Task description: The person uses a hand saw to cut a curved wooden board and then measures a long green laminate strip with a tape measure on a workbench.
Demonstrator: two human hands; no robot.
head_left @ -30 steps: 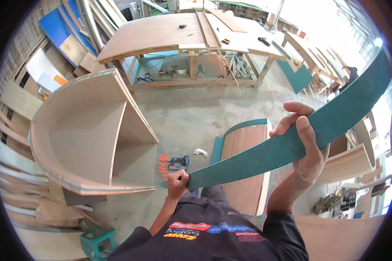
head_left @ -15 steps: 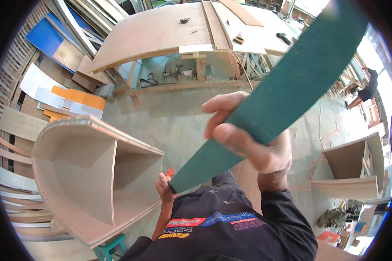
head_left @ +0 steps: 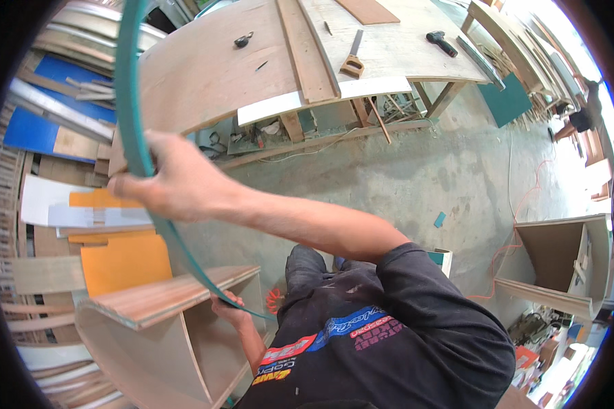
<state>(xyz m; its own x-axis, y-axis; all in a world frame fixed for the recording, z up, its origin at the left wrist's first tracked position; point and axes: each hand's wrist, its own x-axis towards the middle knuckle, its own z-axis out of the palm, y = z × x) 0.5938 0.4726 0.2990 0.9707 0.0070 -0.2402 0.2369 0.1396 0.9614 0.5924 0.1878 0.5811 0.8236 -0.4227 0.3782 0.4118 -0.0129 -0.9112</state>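
A long, thin, flexible green strip (head_left: 125, 82) stands nearly edge-on and bows from the top of the view down past my waist. My right hand (head_left: 177, 178) reaches across to the left and is closed around its middle, thumb on the near face. Lower down, my left hand (head_left: 230, 310) has its fingers closed on the strip near its bottom end. Behind and below the strip sits a curved wooden cabinet (head_left: 133, 358) with an upright divider. The strip passes in front of the cabinet's upper edge; whether they touch I cannot tell.
Ahead, a large wooden workbench (head_left: 205, 82) carries a handsaw (head_left: 353, 65), a black power tool (head_left: 442, 43) and boards. Another cabinet (head_left: 552, 252) stands at right beside an orange hose (head_left: 496, 262). A person (head_left: 583, 116) is at far right; sheets (head_left: 126, 262) lean at left.
My right hand has swung left with the strip, which has turned from showing its broad face to nearly edge-on. My left hand stays on the lower end, and the view has shifted.
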